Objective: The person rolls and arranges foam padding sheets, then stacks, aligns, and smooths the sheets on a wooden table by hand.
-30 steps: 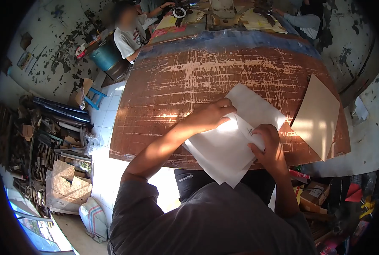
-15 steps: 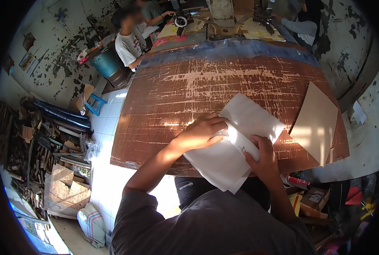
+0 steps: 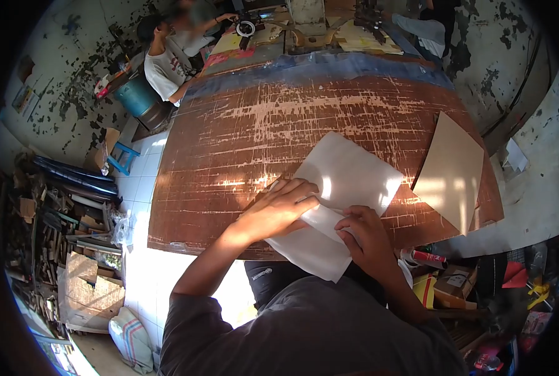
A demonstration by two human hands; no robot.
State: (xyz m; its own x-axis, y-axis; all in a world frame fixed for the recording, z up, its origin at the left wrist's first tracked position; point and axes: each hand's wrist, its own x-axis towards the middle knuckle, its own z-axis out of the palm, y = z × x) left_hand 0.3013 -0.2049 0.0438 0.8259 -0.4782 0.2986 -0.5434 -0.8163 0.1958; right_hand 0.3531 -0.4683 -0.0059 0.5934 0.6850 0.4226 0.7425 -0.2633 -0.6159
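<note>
A white sheet (image 3: 355, 166), thin and paper-like, lies on the worn brown tabletop with its near corner hanging over the front edge. A raised fold crosses its middle, between my two hands. My left hand (image 3: 286, 203) rests over the left end of this fold, fingers bent around it and the thumb partly hidden. At the fold's right end, my right hand (image 3: 362, 232) has thumb and fingers closed on the material. What lies beneath the fold is hidden.
A tan board piece (image 3: 452, 172) lies on the table's right side. A blue strip (image 3: 329, 69) crosses the far end, with people working near machines beyond. Left stand a blue stool (image 3: 124, 158) and scrap wood (image 3: 54, 232). A cardboard box (image 3: 456, 285) is at lower right.
My left hand has shifted along the fold and flattened more over it. My right hand still grips the right end, where the sheet's fold has turned slightly. The view has swung a little right.
</note>
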